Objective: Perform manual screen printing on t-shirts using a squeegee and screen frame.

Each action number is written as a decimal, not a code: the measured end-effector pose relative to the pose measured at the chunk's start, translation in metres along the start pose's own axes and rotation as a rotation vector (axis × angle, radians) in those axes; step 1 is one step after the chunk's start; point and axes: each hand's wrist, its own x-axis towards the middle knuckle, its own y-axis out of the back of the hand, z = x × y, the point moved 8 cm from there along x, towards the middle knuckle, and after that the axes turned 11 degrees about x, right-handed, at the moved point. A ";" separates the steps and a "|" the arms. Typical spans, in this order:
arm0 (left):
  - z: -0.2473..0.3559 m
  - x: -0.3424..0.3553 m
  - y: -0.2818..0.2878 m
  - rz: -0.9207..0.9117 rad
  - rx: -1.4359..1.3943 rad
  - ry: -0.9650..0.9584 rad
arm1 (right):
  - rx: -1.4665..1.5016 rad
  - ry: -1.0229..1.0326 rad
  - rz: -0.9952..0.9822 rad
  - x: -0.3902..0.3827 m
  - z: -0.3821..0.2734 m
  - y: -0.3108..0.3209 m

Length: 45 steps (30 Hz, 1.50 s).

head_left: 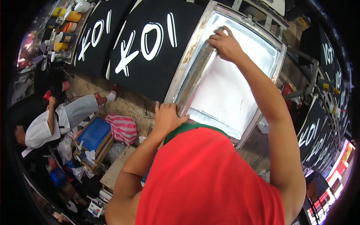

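Observation:
A long bar-shaped squeegee [197, 78] lies slantwise along the left side of a white mesh screen [228, 88]. My right hand [227, 44] is closed over its far end, fingers curled over the top. At its near end is my left hand [168, 117], with the thumb stretched to the right and the fingers over the near left corner of the screen's worn frame [188, 50]. The fingertips there are partly hidden, but the hand appears to grip the squeegee. Faint pinkish smears show on the mesh beside the bar.
Black panels [150, 45] with white lettering lie to the left, and more lettered panels [312, 135] stand at the right. Paint jars [69, 27] line the far left. Another person [62, 120] is at the left, near a striped pink bag [122, 129] and a blue tray [94, 135].

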 end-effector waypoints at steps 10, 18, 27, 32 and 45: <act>0.043 0.033 -0.012 -0.287 -0.134 -0.069 | 0.030 -0.065 -0.206 -0.026 0.037 0.007; 0.100 0.199 0.110 0.103 0.127 -0.492 | 0.061 -0.720 -0.290 -0.190 0.147 0.105; 0.158 0.391 0.178 0.309 0.323 -0.584 | -0.027 -0.796 0.110 -0.215 0.216 0.071; 0.161 0.366 0.154 0.257 0.469 -0.511 | 0.118 -1.019 -0.021 -0.238 0.197 0.048; 0.048 0.091 0.011 0.005 0.318 -0.576 | 0.347 -1.069 -0.132 -0.360 -0.114 0.002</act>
